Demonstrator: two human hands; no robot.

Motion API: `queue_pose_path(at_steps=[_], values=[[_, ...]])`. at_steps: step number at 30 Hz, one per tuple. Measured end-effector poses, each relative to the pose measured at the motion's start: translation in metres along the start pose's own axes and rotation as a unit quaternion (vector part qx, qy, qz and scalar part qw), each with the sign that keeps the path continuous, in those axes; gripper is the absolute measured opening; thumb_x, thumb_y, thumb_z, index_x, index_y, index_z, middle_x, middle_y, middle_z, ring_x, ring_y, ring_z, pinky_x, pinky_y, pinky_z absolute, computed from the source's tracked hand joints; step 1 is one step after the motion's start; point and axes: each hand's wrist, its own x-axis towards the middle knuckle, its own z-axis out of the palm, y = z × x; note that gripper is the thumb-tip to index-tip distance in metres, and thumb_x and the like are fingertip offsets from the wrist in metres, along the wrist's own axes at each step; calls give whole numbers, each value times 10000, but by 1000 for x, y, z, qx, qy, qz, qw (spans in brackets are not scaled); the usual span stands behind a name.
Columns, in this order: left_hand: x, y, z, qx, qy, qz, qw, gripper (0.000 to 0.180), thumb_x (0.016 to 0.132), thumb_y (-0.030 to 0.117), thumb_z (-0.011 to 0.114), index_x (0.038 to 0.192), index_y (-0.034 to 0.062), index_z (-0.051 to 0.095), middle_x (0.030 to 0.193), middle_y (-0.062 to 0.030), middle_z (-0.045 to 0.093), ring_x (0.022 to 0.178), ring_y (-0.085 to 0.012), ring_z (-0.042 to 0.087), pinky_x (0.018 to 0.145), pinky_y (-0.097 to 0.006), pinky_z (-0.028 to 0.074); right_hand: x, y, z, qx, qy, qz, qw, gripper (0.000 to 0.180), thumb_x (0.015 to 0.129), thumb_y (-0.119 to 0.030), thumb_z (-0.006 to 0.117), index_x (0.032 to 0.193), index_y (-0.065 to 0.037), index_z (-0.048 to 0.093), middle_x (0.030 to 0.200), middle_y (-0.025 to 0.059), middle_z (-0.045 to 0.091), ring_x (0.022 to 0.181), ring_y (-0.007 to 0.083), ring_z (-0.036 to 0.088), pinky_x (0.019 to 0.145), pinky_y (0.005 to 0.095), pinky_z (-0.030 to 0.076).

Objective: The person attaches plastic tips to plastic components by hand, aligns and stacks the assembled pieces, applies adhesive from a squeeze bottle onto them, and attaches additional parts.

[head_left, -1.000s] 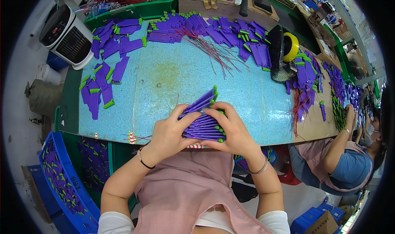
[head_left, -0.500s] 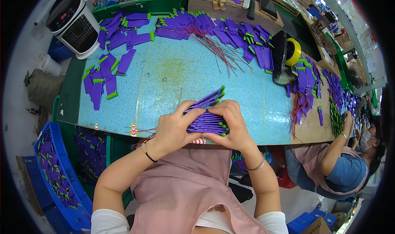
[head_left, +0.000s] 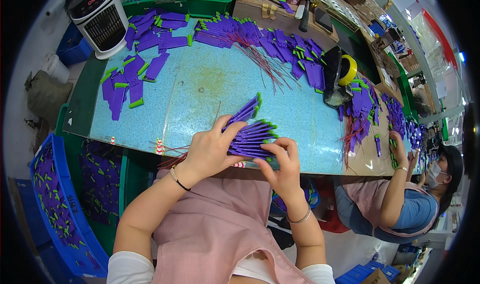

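Observation:
My left hand (head_left: 209,153) is closed round a fanned stack of thin purple plastic pieces (head_left: 245,139) with green ends, just above the table's front edge. The green ends point to the right. A smaller bunch of the same pieces (head_left: 244,113) stands apart at the upper side, between the left thumb and fingers. My right hand (head_left: 284,168) is at the lower right of the stack, its thumb and forefinger bent round the lowest green ends. Its palm side is partly hidden.
Loose purple pieces (head_left: 117,96) lie on the blue tabletop (head_left: 200,91), with more along the back. Red wires (head_left: 265,64) cross the middle back. A tape dispenser (head_left: 337,79) stands right, a heater (head_left: 102,26) far left. Blue crate (head_left: 65,209) lower left. A co-worker (head_left: 400,194) sits right.
My right hand has loosened from the stack's side and moved to its lower right ends. The stack has spread into a wider fan in my left hand.

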Motion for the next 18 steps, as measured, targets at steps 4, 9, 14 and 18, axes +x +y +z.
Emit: queue_pose_path(at_steps=[4,9,14,18], values=[[-1,4,-2,-4,3,12,1000,701,660,402,801,1238,131,513,1175,-141,531,743,-325,661,605,-398,539,7,-2,4,92,0,23,995,240,756,-107,745,929,-26,599,1006,162,544,923,320,563,775,369,478],[-3,1,3,-11,14,3,1000,749,652,420,799,1270,133,490,1180,-149,538,757,-333,661,608,-403,539,19,-14,-2,46,-33,30,998,283,774,-96,721,1006,-11,583,962,149,595,891,333,593,752,383,487],[-4,-1,2,-18,9,-6,1000,726,666,415,789,1267,136,494,1193,-152,537,760,-332,662,606,-399,539,24,-12,-8,9,-105,20,994,370,771,-139,730,1082,-7,579,1042,155,598,952,340,583,794,397,478],[0,5,-2,-70,40,-2,997,624,697,379,773,1231,179,522,1272,-158,500,744,-326,659,593,-393,533,14,2,0,76,-87,-8,993,394,766,-152,736,1103,-17,584,1106,159,596,1030,350,560,907,413,434]])
